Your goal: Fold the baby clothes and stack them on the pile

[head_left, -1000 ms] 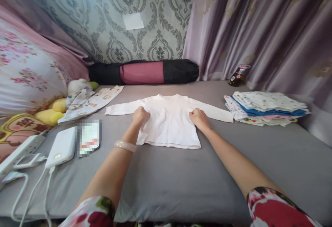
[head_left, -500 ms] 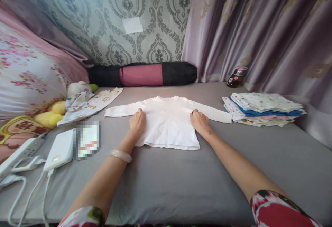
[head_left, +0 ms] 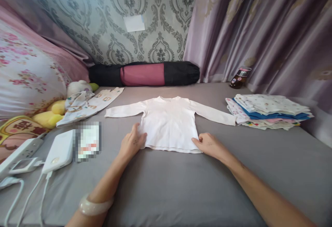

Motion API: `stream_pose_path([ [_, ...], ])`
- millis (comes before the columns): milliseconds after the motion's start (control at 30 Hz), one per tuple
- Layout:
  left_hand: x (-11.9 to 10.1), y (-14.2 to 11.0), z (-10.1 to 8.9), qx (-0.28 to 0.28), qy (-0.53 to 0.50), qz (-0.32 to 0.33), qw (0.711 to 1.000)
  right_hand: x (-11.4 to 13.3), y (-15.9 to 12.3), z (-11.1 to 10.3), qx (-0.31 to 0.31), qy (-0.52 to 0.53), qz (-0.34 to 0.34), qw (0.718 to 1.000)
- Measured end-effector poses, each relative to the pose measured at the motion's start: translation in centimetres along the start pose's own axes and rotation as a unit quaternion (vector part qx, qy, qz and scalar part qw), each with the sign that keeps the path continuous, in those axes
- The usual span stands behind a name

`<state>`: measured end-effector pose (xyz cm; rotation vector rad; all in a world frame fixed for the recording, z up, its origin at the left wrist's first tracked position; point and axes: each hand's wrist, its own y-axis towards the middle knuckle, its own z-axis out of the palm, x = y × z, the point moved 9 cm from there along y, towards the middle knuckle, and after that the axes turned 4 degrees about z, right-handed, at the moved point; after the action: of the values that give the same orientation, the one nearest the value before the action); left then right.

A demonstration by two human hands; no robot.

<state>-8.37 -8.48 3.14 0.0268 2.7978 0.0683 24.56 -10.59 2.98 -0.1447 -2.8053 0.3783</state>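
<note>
A small white long-sleeved shirt lies flat with its sleeves stretched out to both sides and its neck facing away from me. At its lower left edge is my left hand, the thumb resting on the cloth and the index finger extended apart from it. My right hand is at the lower right corner, thumb on top of the fabric and fingers curled at the edge, gripping it. Fingertips under the cloth are hidden.
Folded clothes are stacked on the right, near a dark bottle. A long black-and-pink bag lies along the wall. To the left are a patterned garment, plush toys, a white power bank and a power strip.
Both hands have slid down the shirt's sides toward its lower corners. The left fingers have spread from a closed fist. The shirt stays spread out; the view has shifted slightly.
</note>
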Motion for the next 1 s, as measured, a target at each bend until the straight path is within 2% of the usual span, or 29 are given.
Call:
stream_pose_path([
  [133,-0.3,-0.8,-0.3,0.025,-0.039,0.041,0.998,-0.4,-0.1,0.0,0.012,0.034,-0.018,0.999],
  [300,0.5,-0.9,-1.0,0.066,-0.062,0.032,0.995,-1.3,0.4,0.7,0.055,0.08,-0.038,0.995],
  [467,0.7,-0.9,-0.8,0.093,-0.079,0.029,0.992,-2.0,0.6,1.0,0.048,0.1,-0.03,0.993],
  [633,1.2,-0.9,-0.6,0.099,-0.062,0.022,0.993,-1.8,0.0,0.7,0.037,0.087,-0.024,0.995],
  [767,1.3,-0.4,-0.9,0.102,-0.025,0.051,0.993,-1.6,-0.9,-0.2,0.054,0.077,-0.03,0.995],
  [867,-0.4,0.5,-2.0,0.085,0.031,0.099,0.991,-0.9,-1.2,-1.0,0.077,0.047,-0.047,0.995],
  [933,-3.0,1.2,-2.5,0.067,0.062,0.139,0.986,0.3,-0.9,-1.9,0.067,0.036,-0.067,0.995],
  [1000,-6.7,1.8,-2.4,0.048,0.059,0.186,0.98,2.0,-0.2,-3.1,0.016,0.034,-0.093,0.995],
])
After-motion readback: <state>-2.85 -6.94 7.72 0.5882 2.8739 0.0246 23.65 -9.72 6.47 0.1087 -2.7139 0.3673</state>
